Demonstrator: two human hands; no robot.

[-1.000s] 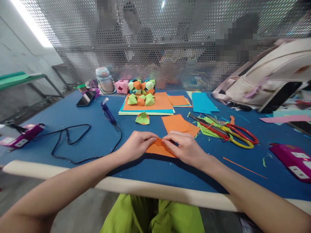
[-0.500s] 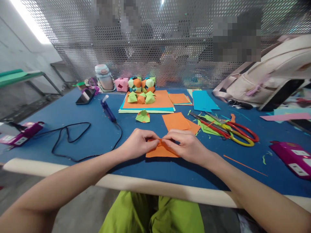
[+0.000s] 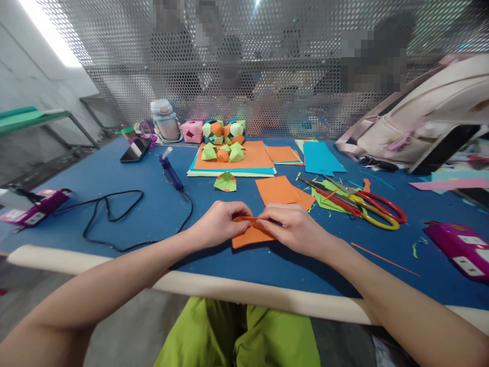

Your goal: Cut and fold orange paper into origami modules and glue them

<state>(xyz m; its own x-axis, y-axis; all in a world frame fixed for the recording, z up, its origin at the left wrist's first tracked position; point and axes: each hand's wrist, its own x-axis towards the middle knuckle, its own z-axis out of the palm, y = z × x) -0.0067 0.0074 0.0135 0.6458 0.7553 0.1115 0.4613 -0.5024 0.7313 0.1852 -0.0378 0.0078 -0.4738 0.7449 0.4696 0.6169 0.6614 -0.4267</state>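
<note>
A sheet of orange paper (image 3: 250,238) is held just above the blue table, its far edge folded over. My left hand (image 3: 219,223) pinches that folded edge from the left, thumb toward me. From the right, my right hand (image 3: 292,224) pinches the same edge, with the two thumbs close together at its middle. The fingers behind the paper are partly hidden. Beyond my hands lie loose orange squares (image 3: 277,189) and a small green folded paper piece (image 3: 225,181).
Two pairs of scissors (image 3: 361,206) lie on green scraps at right. A blue glue gun (image 3: 170,173) with a black cord rests at left. Folded paper balls (image 3: 223,132) stand behind a paper stack (image 3: 252,159). Purple power strips (image 3: 460,251) sit at the sides; a backpack (image 3: 424,114) leans back right.
The orange paper has tilted slightly, its right near corner rising, and more of its folded far edge shows. Both hands keep their pinch on it and have barely moved.
</note>
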